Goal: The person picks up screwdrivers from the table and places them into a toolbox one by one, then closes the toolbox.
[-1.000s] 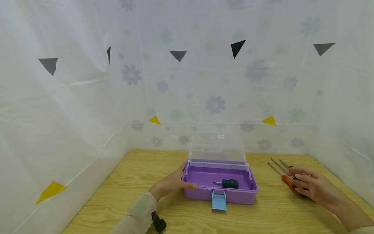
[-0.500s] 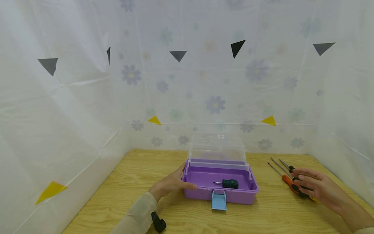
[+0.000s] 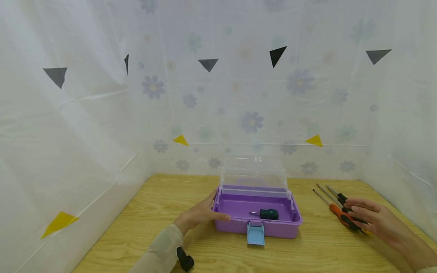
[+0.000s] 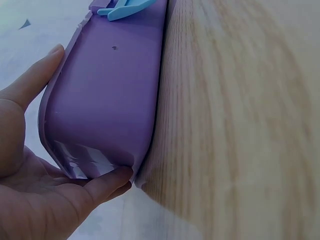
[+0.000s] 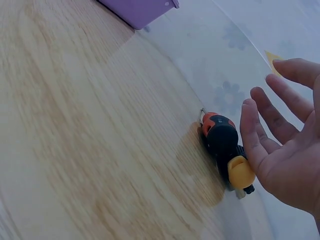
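Observation:
A purple toolbox [image 3: 232, 226] stands on the table with its clear lid [image 3: 252, 172] raised. Inside lies a short screwdriver with a dark green handle [image 3: 269, 214]. My left hand [image 3: 199, 217] holds the box's left end, thumb on the front rim and fingers against the end wall, as the left wrist view confirms. To the right lie an orange-and-black screwdriver [image 3: 339, 215], one with a yellow handle end [image 5: 241, 172], and a black-handled one [image 3: 341, 197]. My right hand [image 3: 384, 223] is beside and above their handles, fingers loosely bent, holding nothing; it partly hides them.
A light blue latch [image 3: 255, 234] hangs down at the box's front. A small black device [image 3: 185, 259] sits by the left sleeve. White plastic sheeting [image 3: 225, 113] with flowers and triangles encloses the wooden table [image 3: 170, 189] at the back and sides.
My right hand has drawn back slightly to the right from the screwdrivers, uncovering more of their handles. The left hand and the toolbox have stayed put.

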The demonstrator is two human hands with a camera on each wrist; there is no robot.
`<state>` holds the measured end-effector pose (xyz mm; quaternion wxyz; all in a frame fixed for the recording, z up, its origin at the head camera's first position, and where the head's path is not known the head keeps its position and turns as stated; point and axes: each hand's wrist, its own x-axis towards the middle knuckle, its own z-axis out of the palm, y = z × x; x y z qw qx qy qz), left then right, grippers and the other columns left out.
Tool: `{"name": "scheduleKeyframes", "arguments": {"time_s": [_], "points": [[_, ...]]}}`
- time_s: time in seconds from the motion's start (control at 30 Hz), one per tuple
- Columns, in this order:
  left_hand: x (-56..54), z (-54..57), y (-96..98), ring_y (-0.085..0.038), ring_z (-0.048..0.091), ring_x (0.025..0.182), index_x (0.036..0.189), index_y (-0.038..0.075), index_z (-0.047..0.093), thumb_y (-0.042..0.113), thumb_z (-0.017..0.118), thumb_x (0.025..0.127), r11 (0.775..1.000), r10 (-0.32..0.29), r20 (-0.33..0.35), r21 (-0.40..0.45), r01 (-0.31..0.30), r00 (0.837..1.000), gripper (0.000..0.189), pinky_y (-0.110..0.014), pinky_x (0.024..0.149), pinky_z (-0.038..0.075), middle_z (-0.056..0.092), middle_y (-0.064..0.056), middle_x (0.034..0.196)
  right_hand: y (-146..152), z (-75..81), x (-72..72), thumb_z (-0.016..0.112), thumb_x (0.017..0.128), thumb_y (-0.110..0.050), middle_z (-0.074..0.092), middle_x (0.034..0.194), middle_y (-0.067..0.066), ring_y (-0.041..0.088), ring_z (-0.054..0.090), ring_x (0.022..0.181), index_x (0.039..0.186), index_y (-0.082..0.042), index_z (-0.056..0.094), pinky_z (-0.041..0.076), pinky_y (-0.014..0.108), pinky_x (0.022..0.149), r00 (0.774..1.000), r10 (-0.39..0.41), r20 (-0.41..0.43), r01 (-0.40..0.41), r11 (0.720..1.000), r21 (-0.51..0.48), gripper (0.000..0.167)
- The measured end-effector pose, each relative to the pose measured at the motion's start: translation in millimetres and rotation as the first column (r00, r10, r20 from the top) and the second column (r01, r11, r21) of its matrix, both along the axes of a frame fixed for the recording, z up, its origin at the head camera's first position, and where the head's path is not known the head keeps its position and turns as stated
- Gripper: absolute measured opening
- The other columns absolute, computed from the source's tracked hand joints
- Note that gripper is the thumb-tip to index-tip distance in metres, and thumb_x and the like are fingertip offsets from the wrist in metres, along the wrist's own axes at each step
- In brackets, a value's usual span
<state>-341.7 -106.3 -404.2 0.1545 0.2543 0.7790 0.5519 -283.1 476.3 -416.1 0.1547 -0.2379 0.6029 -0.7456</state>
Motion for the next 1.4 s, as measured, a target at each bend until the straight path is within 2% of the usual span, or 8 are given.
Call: {"name": "scheduleKeyframes", "arguments": {"time_s": [0.13,0.3,0.5,0.73,1.0,1.1,1.23,1.4], "points": [[-0.1,-0.6,0.0,-0.039,0.035,0.145,0.168,0.016,0.0,0.027,0.086,0.086,1.0,0.001,0.002,0.002,-0.001,1.0,0.119,-0.06,0.12,0.02,0.03,-0.018,0.164,-1.5,1.5,1.9,0.035,0.113,-0.005,0.063,0.131,-0.018,0.009,0.063,0.117,0.136,-0.021,0.067,0.055,0.033,0.095,0.988,-0.155,-0.018,0.156,0.977,0.145,0.043],[-0.1,-0.4,-0.6,-0.039,0.036,0.145,0.168,0.016,0.0,0.028,0.087,0.084,1.0,0.005,0.0,0.002,-0.005,1.0,0.121,-0.06,0.119,0.02,0.031,-0.018,0.163,-7.6,5.3,3.5,0.05,0.111,-0.013,0.064,0.122,-0.022,0.006,0.065,0.111,0.132,-0.02,0.068,0.058,0.033,0.09,0.939,-0.338,-0.067,0.339,0.876,0.344,0.029],[0.0,0.7,-1.0,-0.039,0.035,0.145,0.168,0.016,0.0,0.028,0.086,0.085,1.0,0.008,0.001,-0.004,-0.008,1.0,0.12,-0.06,0.119,0.021,0.03,-0.018,0.164,-15.5,7.6,3.5,0.058,0.108,-0.021,0.062,0.125,-0.012,0.005,0.066,0.106,0.14,-0.004,0.059,0.059,0.037,0.088,0.901,-0.416,-0.123,0.421,0.768,0.483,0.037],[0.8,0.4,-1.3,-0.038,0.035,0.146,0.168,0.017,0.001,0.029,0.087,0.085,1.0,0.008,0.001,-0.005,-0.008,1.0,0.12,-0.06,0.119,0.021,0.028,-0.017,0.165,-25.5,14.0,2.3,0.059,0.108,-0.027,0.047,0.142,0.036,0.012,0.067,0.103,0.145,0.016,0.042,0.059,0.042,0.086,0.886,-0.42,-0.195,0.446,0.657,0.608,0.059],[-1.1,-2.3,-2.3,-0.038,0.034,0.146,0.168,0.016,-0.001,0.03,0.087,0.085,1.0,0.011,0.01,-0.009,-0.011,1.0,0.121,-0.06,0.119,0.02,0.026,-0.017,0.166,-34.4,11.7,-1.6,0.061,0.107,-0.032,0.056,0.133,0.036,0.039,0.064,0.11,0.144,0.016,0.043,0.06,0.042,0.078,0.871,-0.381,-0.309,0.476,0.503,0.721,0.064],[-1.4,-2.8,-2.2,-0.037,0.034,0.146,0.168,0.017,-0.001,0.028,0.086,0.087,1.0,0.011,0.022,-0.004,-0.011,1.0,0.119,-0.059,0.12,0.02,0.027,-0.017,0.165,-37.7,9.1,-2.4,0.065,0.104,-0.032,0.063,0.126,0.033,0.043,0.065,0.107,0.138,0.014,0.051,0.058,0.049,0.077,0.841,-0.312,-0.442,0.538,0.387,0.749,0.06],[-1.3,-2.7,-1.6,-0.037,0.034,0.146,0.168,0.018,-0.001,0.027,0.085,0.087,1.0,0.011,0.027,0.001,-0.011,1.0,0.118,-0.059,0.12,0.02,0.028,-0.017,0.165,-42.7,4.8,-5.6,0.075,0.097,-0.028,0.072,0.108,0.023,0.039,0.07,0.097,0.127,0.013,0.061,0.055,0.058,0.077,0.768,-0.186,-0.613,0.64,0.229,0.733,0.053],[-0.5,-1.3,-1.0,-0.039,0.034,0.146,0.168,0.018,-0.002,0.027,0.085,0.087,1.0,-0.002,0.017,0.005,0.002,1.0,0.118,-0.06,0.12,0.02,0.027,-0.018,0.165,-48.6,0.2,-8.5,0.077,0.093,-0.026,0.072,0.1,0.016,0.028,0.068,0.081,0.126,0.015,0.06,0.056,0.049,0.066,0.758,-0.107,-0.644,0.652,0.167,0.74,0.055]]}}
